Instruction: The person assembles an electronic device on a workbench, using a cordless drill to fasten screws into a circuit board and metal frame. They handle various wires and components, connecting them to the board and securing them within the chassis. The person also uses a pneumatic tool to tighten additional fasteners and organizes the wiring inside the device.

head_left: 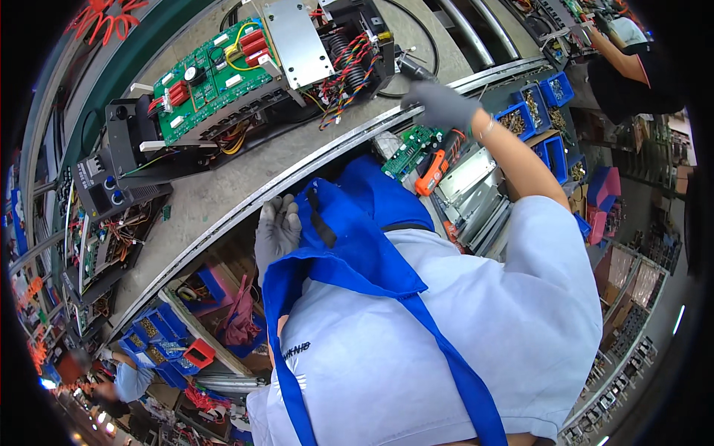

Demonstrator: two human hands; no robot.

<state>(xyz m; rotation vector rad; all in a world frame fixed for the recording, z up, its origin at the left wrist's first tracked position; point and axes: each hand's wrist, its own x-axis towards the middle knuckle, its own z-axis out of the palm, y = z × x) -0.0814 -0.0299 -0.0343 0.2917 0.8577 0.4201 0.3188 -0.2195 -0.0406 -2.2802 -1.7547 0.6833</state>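
Note:
My right hand [444, 106], in a grey glove, reaches over the bench's metal edge at the right end of an opened electronic unit. It is smeared by motion. A dark cylindrical part [416, 69] lies at its fingertips, and whether the fingers grip it I cannot tell. The unit carries a green circuit board [216, 78] with red components, a silver metal plate [299, 43] and bundled coloured wires [352, 74]. My left hand [277, 232], also gloved, rests beside my blue apron [349, 245] below the bench edge. Its fingers are loosely curled, with nothing visible in them.
An orange-and-black power tool [437, 169] lies beside a small green board [407, 152] and metal plates [476, 197]. Blue bins [550, 157] of hardware stand right; more blue bins [152, 334] stand lower left. A black control panel [104, 189] sits left. Another person [632, 78] works at upper right.

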